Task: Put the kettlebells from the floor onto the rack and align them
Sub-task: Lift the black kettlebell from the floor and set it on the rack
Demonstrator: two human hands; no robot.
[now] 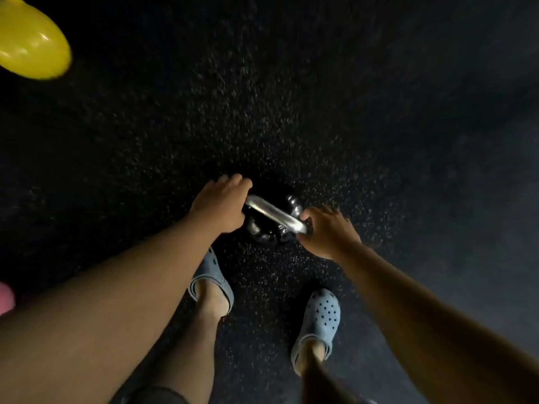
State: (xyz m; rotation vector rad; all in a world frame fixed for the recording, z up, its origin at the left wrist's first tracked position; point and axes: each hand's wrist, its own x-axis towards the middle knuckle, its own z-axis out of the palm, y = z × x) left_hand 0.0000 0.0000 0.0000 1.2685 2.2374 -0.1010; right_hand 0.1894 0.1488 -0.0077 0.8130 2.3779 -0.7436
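Nearest to me are two light-blue clogs on the dark speckled rubber floor. Just in front of them sits a black kettlebell w/ a shiny steel handle. My left hand has its fingers wrapped over one end of the handle; my right hand is clamped on the other end. I judge it heavy, rigid and a bit slippery on the polished bar, so a two-hand grip at the corners is correct, lifting w/ legs. Farther, top left, a yellow kettlebell is partly in view. The rack is not visible.
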